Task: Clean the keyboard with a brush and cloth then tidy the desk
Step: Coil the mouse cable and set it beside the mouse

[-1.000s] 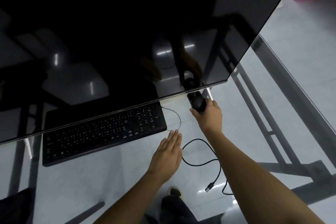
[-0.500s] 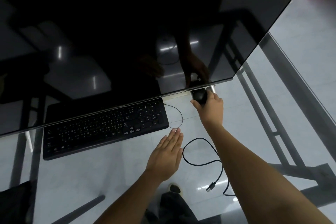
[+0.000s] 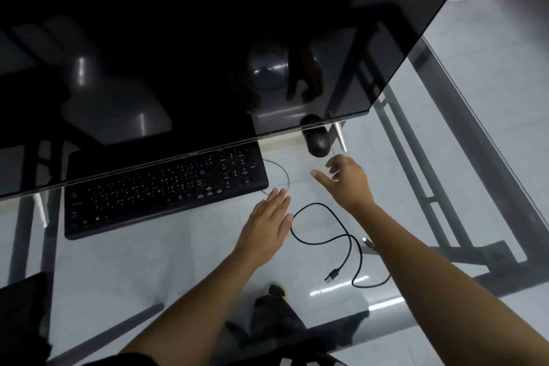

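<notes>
The flat black plastic keyboard (image 3: 166,190) is probably light and rigid: grip both short ends. Left hand (image 3: 267,224) lies flat, fingers together, on the glass counter (image 3: 184,258); right hand (image 3: 349,180) is loosely spread and empty.

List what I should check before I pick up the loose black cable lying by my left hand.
1. The right hand is free: ok, it holds nothing and is apart from the mouse.
2. The mouse is parked: ok, it lies at the lower edge of the monitor.
3. The left hand is free: ok, flat on the glass desk, fingers straight, beside the cable.
4. The cable is within reach: ok, it lies loose between the forearms, one plug showing.
5. Its far end is unplugged: cannot tell, the right forearm covers part of it.
6. Tools at hand: not ok, neither brush nor cloth is in view.
</notes>
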